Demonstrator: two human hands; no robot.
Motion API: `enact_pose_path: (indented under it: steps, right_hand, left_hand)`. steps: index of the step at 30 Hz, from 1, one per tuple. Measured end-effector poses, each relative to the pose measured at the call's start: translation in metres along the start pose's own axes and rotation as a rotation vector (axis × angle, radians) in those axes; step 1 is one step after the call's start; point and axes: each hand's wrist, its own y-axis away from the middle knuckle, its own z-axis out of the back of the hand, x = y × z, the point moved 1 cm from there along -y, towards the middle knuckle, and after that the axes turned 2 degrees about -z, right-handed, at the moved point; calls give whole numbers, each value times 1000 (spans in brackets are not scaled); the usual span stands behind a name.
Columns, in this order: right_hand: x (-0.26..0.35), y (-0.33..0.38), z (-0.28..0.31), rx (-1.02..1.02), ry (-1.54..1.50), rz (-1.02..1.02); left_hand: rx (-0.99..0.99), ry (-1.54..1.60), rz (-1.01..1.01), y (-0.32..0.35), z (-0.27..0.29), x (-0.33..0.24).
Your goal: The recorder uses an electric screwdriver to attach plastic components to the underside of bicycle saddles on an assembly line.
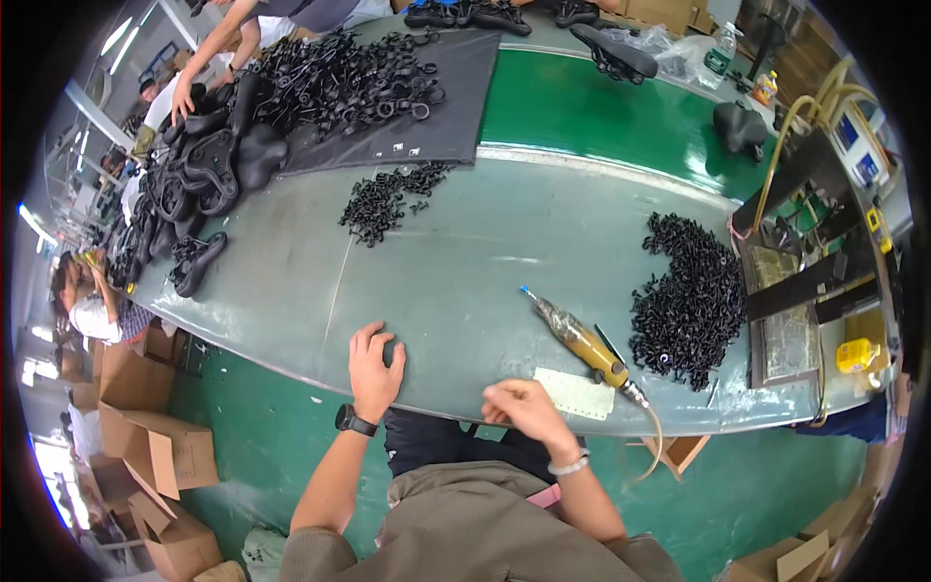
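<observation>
My left hand (374, 371) rests at the near edge of the table (456, 262), its fingers bent but apart, holding nothing. Over the same edge, further right, my right hand (526, 411) has its fingers curled together; whatever lies inside them is hidden. Beside it is a cream-coloured paper sheet (572, 393). A yellow air screwdriver (582, 344) with a blue tip lies right of centre, its hose trailing off the near edge. To its right spreads a large heap of small black parts (687, 301). A smaller heap of black parts (380, 202) lies toward the far left.
Black bicycle saddles (199, 175) are piled at the left, where another person's arm (208, 63) reaches in. Black ring-shaped clamps (339, 87) cover a dark mat. A green belt (572, 116) runs behind. At the right stands a metal frame (805, 281). Cardboard boxes (160, 446) stand on the floor.
</observation>
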Motion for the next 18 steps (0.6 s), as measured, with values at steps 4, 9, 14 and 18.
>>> enact_pose_path:
  steps: [4, 9, 14, 18]
  right_hand:
    - [-25, -13, -29, -417, 224, 271]
    - [-24, -7, -58, -539, 895, 666]
    - [-26, -9, -63, -516, 1179, 688]
    - [-20, -22, -66, -394, 1297, 620]
  left_hand:
    - [-19, -9, 0, -2, -2, 7]
    - [34, 52, 35, 1, 15, 17]
    - [51, 151, 18, -2, 11, 27]
    - [165, 135, -13, -6, 28, 37]
